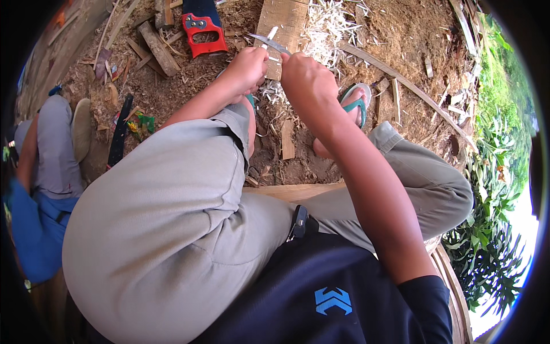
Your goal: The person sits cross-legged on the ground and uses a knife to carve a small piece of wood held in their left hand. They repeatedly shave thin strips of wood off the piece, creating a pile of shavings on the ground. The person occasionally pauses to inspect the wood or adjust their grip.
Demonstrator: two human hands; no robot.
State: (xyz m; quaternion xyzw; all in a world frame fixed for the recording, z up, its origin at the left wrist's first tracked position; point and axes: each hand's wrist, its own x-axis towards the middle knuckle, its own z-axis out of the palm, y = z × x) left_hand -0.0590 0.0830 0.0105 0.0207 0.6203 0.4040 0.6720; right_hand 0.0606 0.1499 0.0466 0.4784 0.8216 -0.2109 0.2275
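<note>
A knife is gripped in my right hand, its blade pointing left. Closed around a thin pale wood stick is my left hand; most of the stick is hidden by the fingers. Blade and stick cross just beyond my knuckles, though I cannot tell whether they touch. Beneath them lies a flat brown wooden board. Curled white shavings are heaped along its right side.
A red-handled saw lies at the upper left among wood offcuts. Another person sits at the far left, near a dark sheath-like strip. A long wood strip crosses the ground at right. My sandalled foot is beneath my right forearm.
</note>
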